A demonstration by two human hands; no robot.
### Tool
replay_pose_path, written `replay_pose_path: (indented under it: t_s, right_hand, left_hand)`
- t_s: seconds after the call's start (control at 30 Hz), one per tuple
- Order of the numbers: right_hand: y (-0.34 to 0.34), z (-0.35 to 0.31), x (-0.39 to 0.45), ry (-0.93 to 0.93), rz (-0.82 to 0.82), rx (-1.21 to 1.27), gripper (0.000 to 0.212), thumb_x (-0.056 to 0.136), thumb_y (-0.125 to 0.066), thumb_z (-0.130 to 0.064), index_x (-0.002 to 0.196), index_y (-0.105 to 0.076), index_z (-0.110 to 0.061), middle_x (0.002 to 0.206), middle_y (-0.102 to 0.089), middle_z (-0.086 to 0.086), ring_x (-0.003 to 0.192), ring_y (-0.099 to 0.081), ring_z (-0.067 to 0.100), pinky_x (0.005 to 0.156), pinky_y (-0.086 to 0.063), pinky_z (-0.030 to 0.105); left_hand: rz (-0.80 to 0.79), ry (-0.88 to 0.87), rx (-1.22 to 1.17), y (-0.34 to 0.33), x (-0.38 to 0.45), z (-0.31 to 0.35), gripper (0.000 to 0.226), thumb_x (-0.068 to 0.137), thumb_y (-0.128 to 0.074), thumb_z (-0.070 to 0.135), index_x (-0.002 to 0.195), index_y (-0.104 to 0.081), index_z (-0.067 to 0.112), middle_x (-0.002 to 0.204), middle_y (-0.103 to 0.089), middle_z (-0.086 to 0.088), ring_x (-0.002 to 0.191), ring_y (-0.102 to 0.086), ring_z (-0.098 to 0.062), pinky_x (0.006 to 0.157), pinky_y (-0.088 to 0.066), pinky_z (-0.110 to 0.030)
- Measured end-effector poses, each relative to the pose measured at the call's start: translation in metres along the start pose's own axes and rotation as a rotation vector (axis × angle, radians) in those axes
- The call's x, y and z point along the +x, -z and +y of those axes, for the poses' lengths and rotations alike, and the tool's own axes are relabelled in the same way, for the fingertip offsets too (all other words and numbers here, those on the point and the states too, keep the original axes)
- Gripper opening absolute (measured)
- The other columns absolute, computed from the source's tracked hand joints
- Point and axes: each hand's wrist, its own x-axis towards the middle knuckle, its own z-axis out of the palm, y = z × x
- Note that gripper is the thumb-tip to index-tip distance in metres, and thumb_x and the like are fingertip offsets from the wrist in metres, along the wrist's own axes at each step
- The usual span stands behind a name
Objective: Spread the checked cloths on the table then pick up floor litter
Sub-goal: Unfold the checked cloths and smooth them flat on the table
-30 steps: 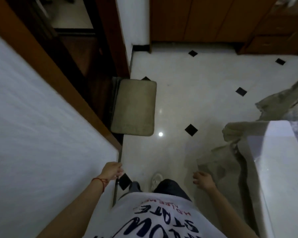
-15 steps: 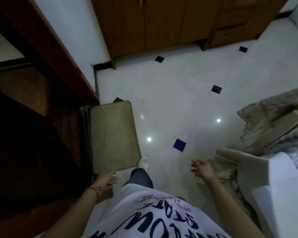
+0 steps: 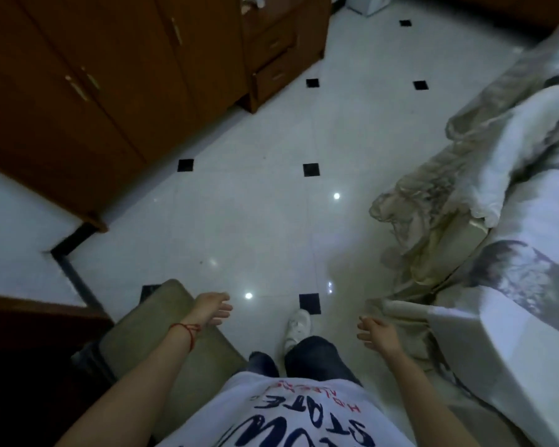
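I look down at a glossy white tiled floor with small black diamond insets. My left hand, a red string at its wrist, hangs open over the edge of a beige doormat and holds nothing. My right hand is also open and empty, fingers loosely apart, beside a rumpled beige and grey cloth. That cloth hangs off the right side down onto the floor. No checked cloth or table shows. A few tiny dark specks lie on the tiles.
Brown wooden cabinets with drawers line the far left wall. A white wall corner with dark skirting juts in at left. My white shoe steps forward between the mat and the draped white and grey bedding.
My view has swung right, from the doorway and white wall toward the cabinets and open floor. I have stepped past the doormat. Both hands stayed empty and swung slightly forward.
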Motion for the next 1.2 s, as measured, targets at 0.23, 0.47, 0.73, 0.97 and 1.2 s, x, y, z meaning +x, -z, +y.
replay_pose_path:
  t_s: [0.23,0.47,0.73,0.97,1.2]
  right_hand:
    - [0.021,-0.060,0.051,-0.050,0.068,0.253,0.019,0.092,-0.048,-0.010,0.075,-0.053,-0.017,0.074,-0.057,0.004,0.065,-0.055,0.016,0.059,-0.046,0.025]
    - [0.044,-0.089,0.070,-0.055,0.167,0.435,0.030,0.094,-0.044,-0.009,0.064,-0.050,-0.013,0.061,-0.048,0.005,0.038,-0.049,0.004,0.041,-0.033,0.017]
    - [0.054,-0.058,0.055,-0.143,0.373,0.613,0.019,0.086,-0.048,-0.011,0.069,-0.055,-0.010,0.071,-0.052,0.014,0.066,-0.047,0.023,0.063,-0.034,0.032]
    - [0.045,-0.075,0.032,-0.249,0.678,0.929,0.030,0.094,-0.047,-0.013,0.066,-0.058,-0.013,0.073,-0.057,0.016,0.064,-0.049,0.021,0.054,-0.037,0.023]
    - [0.050,-0.148,0.012,-0.152,1.199,1.229,0.016,0.092,-0.048,-0.002,0.097,-0.062,0.003,0.084,-0.066,0.016,0.056,-0.065,0.007,0.051,-0.050,0.007]
  left_hand:
    - [-0.069,-0.111,0.247,-0.046,0.034,0.105,0.019,0.092,-0.052,0.021,0.102,-0.057,0.005,0.094,-0.063,-0.013,0.079,-0.058,-0.022,0.065,-0.044,-0.026]
    - [-0.168,-0.173,0.451,-0.092,0.048,0.181,0.013,0.092,-0.051,0.019,0.086,-0.058,0.010,0.079,-0.063,-0.006,0.071,-0.057,-0.019,0.065,-0.042,-0.024]
    - [-0.357,-0.213,0.727,-0.185,0.080,0.270,0.016,0.091,-0.054,0.021,0.094,-0.060,0.006,0.082,-0.065,-0.008,0.074,-0.059,-0.021,0.065,-0.044,-0.027]
    - [-0.586,-0.471,0.903,-0.288,0.072,0.374,0.019,0.094,-0.049,0.016,0.103,-0.060,0.005,0.083,-0.063,-0.007,0.076,-0.058,-0.020,0.066,-0.045,-0.026]
    - [-0.925,-0.820,0.971,-0.361,0.012,0.477,0.018,0.095,-0.045,0.015,0.096,-0.063,0.016,0.088,-0.068,-0.004,0.088,-0.063,-0.023,0.075,-0.049,-0.026]
